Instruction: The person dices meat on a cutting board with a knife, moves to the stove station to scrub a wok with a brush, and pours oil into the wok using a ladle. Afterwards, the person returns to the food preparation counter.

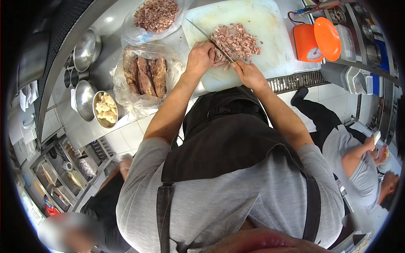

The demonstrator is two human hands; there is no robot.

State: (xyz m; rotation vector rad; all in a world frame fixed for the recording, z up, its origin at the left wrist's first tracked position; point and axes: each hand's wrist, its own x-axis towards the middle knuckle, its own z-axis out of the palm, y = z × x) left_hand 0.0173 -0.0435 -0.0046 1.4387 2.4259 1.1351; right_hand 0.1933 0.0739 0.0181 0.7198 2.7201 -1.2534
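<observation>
My right hand (249,75) is closed round the handle of a long kitchen knife (206,35), whose blade slants up and left across a white cutting board (274,46). My left hand (200,57) has its fingers curled on the meat (219,60) close beside the blade; the fingertips are partly hidden. To the right of the blade lies a heap of small chopped pink meat (238,41) on the board.
Left of the board are a bag of diced meat (156,16), dark slabs of meat (145,76) in plastic, a bowl of pale yellow pieces (106,110) and metal bowls (87,49). An orange scale (306,42) stands to the right. Two other people (352,156) are nearby.
</observation>
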